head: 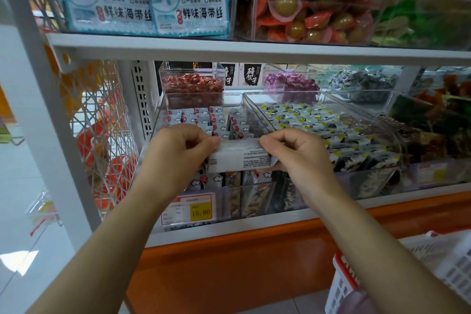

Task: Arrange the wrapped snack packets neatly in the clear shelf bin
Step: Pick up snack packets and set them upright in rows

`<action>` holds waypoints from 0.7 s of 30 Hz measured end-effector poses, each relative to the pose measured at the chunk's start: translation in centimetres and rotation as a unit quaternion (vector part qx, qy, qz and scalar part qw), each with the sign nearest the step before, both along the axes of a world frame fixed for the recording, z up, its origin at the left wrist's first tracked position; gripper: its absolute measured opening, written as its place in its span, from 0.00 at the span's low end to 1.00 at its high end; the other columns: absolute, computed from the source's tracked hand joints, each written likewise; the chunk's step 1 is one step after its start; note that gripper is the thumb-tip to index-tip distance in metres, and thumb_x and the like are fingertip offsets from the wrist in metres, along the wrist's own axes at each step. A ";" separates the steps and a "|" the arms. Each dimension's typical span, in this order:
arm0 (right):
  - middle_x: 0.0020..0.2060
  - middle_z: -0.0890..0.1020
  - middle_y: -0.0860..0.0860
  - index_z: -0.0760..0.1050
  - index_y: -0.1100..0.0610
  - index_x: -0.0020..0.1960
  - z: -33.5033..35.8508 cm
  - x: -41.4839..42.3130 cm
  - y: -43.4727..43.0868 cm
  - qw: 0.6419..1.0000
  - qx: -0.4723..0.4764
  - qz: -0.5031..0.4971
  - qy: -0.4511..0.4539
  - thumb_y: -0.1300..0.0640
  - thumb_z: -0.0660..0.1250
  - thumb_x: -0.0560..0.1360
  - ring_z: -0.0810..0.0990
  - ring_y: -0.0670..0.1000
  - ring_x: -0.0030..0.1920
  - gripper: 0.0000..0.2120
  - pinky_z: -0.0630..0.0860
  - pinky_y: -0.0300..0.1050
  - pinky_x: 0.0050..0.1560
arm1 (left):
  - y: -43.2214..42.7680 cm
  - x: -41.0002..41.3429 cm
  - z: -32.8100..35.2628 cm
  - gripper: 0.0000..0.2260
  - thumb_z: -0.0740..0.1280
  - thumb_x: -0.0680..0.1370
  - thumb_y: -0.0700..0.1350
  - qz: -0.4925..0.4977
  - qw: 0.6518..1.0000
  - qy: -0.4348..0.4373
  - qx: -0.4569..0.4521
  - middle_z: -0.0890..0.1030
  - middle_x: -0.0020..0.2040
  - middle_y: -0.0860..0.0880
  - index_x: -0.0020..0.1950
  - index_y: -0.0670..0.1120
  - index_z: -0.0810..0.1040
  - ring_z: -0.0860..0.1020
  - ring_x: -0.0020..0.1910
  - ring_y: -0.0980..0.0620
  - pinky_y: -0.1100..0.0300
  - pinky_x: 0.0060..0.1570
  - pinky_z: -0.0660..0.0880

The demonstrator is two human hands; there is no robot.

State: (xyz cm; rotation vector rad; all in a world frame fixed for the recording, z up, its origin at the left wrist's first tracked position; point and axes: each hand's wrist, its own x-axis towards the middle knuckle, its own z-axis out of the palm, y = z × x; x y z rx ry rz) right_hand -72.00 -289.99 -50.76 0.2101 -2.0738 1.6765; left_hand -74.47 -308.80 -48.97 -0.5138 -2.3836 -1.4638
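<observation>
Head camera: faces forward and slightly down, close to the clear shelf bin [229,194].
Field: wide, spanning upper shelf [254,48] to floor [20,186].

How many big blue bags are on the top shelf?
2: the left bag at the shelf's left end, the second bag right beside it. More may hide behind.

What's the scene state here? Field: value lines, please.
left hand: pinches the left end of the white packet
right hand: pinches its right end
white packet: held level over the clear bin, printed text side up
cloud-print packets: in rows in the clear bin, standing on edge
neighbour bin: to the right, holds yellow-cornered packets
price tag: on the clear bin's front, reads 15.80
</observation>
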 end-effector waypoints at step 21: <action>0.38 0.81 0.49 0.80 0.57 0.48 0.3 -1.6 1.9 0.989 -0.078 -0.112 0.061 0.62 0.68 0.74 0.83 0.49 0.38 0.04 0.81 0.40 0.39 | 2.1 -3.0 -1.1 0.17 0.60 0.80 0.47 0.032 0.995 0.043 -0.086 0.75 0.65 0.48 0.68 0.46 0.71 0.73 0.61 0.51 0.60 0.57 0.68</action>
